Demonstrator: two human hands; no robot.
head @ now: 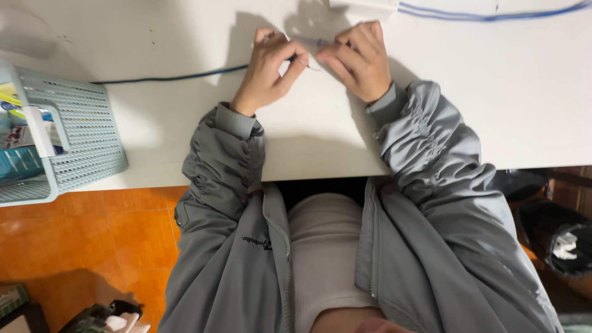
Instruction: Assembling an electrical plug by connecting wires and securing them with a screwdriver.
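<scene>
Both my hands rest on the white table (pixel 481 92) near its far edge, in grey jacket sleeves. My left hand (pixel 269 65) pinches the end of a thin blue cable (pixel 176 77) that runs in from the left. A fine wire tip (pixel 312 67) sticks out past its fingers. My right hand (pixel 359 58) is curled, fingers closed on a small clear-and-blue piece (pixel 319 42) between the two hands. The hands almost touch. What the piece is stays too small to tell.
A pale perforated plastic basket (pixel 89 139) with packets stands on the table's left end. A second blue cable (pixel 493 16) lies along the far right edge, beside a white box (pixel 364 5). Below are the orange tiled floor (pixel 92 240) and a black bag (pixel 555 237).
</scene>
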